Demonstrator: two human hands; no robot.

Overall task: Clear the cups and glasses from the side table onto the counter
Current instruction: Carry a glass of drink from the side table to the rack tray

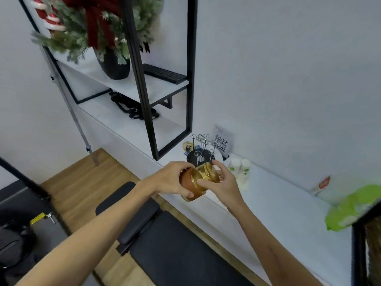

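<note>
Two amber glasses are held together just above the front edge of the white counter [278,203]. My left hand [171,179] grips the darker amber glass [188,185], which lies tilted on its side. My right hand [221,181] pinches the lighter amber glass [207,172], which appears nested in or pressed against the first. A black cup rack [199,156] with thin metal pegs stands on the counter right behind the hands.
White paper cups [240,168] stand right of the rack, beside a QR-code sign [221,142]. A green bag [354,207] lies at the counter's right. A black-framed shelf [144,79] with a plant pot rises at left. A black padded bench [165,234] stands below.
</note>
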